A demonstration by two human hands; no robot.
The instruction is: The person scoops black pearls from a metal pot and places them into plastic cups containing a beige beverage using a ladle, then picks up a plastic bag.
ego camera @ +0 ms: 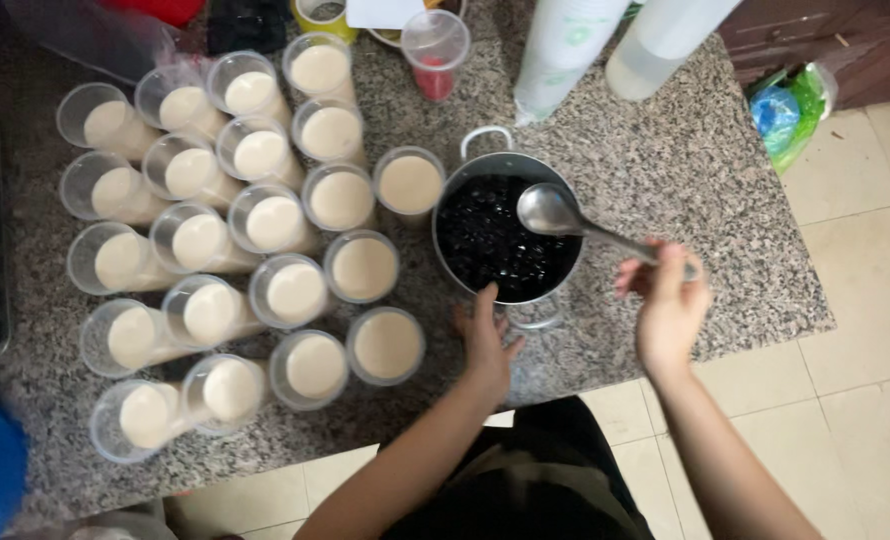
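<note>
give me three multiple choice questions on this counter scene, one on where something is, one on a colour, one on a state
1. Where is the left hand?
A. on the near rim of the pot
B. around a cup
C. on the floor

2. What colour are the pearls in the pot?
A. white
B. black
C. orange

3. How is the spoon in the right hand?
A. lying flat on the granite counter
B. held by its handle, bowl over the pot
C. standing in a cup

Answers: 1 A, its fingers rest against the pot's near edge. 2 B, the pot's contents are dark and glossy, unlike the beige drinks in the cups. 3 B, the handle is gripped and the bowl hangs above the pearls.
</note>
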